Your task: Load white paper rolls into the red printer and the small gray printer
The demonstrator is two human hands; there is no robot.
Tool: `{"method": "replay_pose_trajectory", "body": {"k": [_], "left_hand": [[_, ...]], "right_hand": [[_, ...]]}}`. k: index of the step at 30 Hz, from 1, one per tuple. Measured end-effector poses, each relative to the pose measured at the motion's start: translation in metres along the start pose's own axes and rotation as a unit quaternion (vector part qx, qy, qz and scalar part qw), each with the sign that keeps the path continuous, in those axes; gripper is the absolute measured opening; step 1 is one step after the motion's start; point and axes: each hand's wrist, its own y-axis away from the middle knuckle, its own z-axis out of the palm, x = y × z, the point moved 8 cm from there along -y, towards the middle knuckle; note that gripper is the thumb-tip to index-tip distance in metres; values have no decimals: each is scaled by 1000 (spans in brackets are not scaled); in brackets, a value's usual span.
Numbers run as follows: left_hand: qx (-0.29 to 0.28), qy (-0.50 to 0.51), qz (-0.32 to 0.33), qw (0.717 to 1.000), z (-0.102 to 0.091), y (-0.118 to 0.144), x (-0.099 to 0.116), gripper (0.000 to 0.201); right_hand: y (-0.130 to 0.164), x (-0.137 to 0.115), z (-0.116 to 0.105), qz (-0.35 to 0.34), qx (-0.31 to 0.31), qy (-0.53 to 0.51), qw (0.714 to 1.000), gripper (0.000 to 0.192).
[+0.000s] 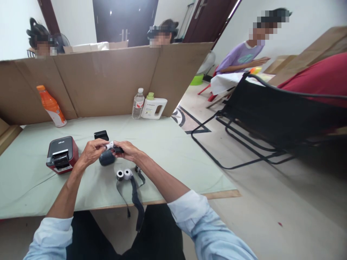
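Over the table, my left hand point(93, 151) pinches a small white roll point(110, 145), apparently of paper. My right hand point(129, 150) closes around a black handheld device point(117, 149), its fingers partly hidden. Both hands meet at the roll. Just below them is a dark blue-grey rounded object point(106, 158); I cannot tell whether it belongs to the device. Behind the hands lies a black box-like item point(101, 135). Nearer to me stand two small rolls, a black-and-white one point(120, 175) and a white one point(127, 174), beside dark straps point(137, 198) that hang over the table edge.
A red and black printer point(62, 153) sits left of my hands. Along the cardboard partition point(108, 81) stand an orange bottle point(51, 106), a clear water bottle point(138, 104) and a white jug point(154, 107). A black folding chair point(260, 112) is at the right. Other people sit beyond.
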Motion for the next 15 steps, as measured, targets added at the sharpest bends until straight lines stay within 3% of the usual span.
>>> {"method": "replay_pose_trajectory", "body": {"k": [7,9,15], "left_hand": [[22,-52,-62,997,-3,1,-15,30],[33,-63,-81,994,-6,3,-21,32],[4,-71,-17,997,2,10,-14,43]], "right_hand": [[8,-3,9,-41,-34,36,998,4],[9,-3,12,-57,-43,45,996,10],[3,-3,12,-65,-13,67,996,14]]}}
